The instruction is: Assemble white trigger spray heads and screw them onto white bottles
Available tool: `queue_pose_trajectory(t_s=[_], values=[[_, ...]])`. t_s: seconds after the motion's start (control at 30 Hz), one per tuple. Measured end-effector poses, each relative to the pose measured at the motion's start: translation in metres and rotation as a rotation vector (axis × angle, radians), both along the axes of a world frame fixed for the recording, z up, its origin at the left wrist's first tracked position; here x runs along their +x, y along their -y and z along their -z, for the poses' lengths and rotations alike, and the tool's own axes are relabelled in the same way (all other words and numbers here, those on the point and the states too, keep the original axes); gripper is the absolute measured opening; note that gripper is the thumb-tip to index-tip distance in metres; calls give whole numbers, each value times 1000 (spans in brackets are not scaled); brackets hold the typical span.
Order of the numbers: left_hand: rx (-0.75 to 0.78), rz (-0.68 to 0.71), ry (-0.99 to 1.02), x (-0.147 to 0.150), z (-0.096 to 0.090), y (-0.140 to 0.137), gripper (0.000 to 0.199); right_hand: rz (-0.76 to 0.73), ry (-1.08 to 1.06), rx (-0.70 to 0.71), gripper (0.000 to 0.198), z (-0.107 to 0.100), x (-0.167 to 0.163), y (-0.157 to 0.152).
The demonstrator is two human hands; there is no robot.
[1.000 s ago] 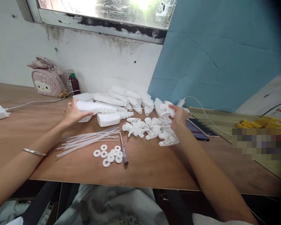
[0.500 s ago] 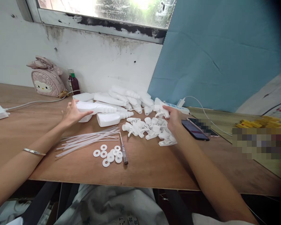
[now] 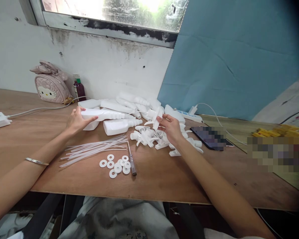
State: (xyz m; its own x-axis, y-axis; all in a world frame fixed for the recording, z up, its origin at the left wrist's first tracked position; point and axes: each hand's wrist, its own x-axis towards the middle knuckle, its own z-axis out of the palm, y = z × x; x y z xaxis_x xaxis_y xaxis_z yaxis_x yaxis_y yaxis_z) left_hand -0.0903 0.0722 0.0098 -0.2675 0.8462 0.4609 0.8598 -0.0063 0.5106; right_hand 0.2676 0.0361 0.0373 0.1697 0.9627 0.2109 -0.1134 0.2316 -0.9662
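My left hand (image 3: 77, 120) grips a white plastic bottle (image 3: 102, 115) by its base, its neck pointing right. In my right hand (image 3: 170, 127) is a white trigger sprayer head (image 3: 154, 117), held by fingers and thumb. A thin tube (image 3: 136, 113) runs from the sprayer toward the bottle's mouth; its far end seems to be inside the neck. Another white bottle (image 3: 119, 126) lies just below the held one. Beneath my right hand is a heap of sprayer heads (image 3: 147, 136).
More white bottles (image 3: 117, 105) are piled behind. Nearer lie loose tubes (image 3: 89, 151), white ring washers (image 3: 118, 167) and a screwdriver (image 3: 132, 162). Phones (image 3: 206, 137) and a power strip (image 3: 191, 116) are at right. A pink bag (image 3: 51, 88) and a dark bottle (image 3: 79, 89) stand by the wall.
My right hand has moved left with the sprayer head, closer to the held bottle, so less tube shows between them. My left hand and its bottle stay nearly still.
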Motion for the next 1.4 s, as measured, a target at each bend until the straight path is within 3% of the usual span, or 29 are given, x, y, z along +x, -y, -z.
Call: queue_pose_trajectory(t_s=[0.2, 0.47, 0.93, 1.17, 1.27, 1.4], values=[[13, -30, -6, -2, 0, -1, 70, -31, 79, 51, 40, -2, -9, 8], [129, 12, -2, -9, 5, -7, 56, -28, -22, 1, 37, -2, -2, 3], [344, -25, 176, -14, -3, -3, 55, -84, -77, 46, 38, -4, -7, 8], [466, 179, 206, -4, -5, 6, 54, -52, -26, 138, 35, 0, -14, 11], [445, 275, 237, 8, -5, 12, 53, -46, 96, 220, 32, 2, -20, 15], [429, 295, 271, 16, -6, 18, 50, 17, 267, 356, 28, 4, -26, 21]])
